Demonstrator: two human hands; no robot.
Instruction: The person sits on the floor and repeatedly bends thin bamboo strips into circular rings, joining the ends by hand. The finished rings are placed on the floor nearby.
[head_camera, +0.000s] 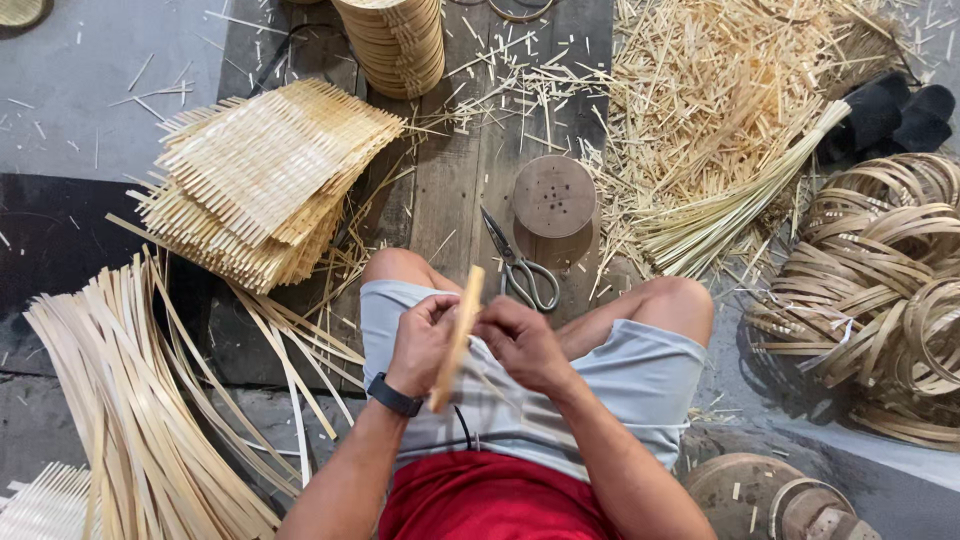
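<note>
Left hand and right hand both grip a bamboo strip above the lap; scissors lie just beyond on the floor.

The floor of grey concrete carries dark wooden planks. On the planks lie scissors and a round wooden block. Woven mats are stacked at far left, long bamboo strips near left, coiled hoops right, scattered splinters far right.
</note>
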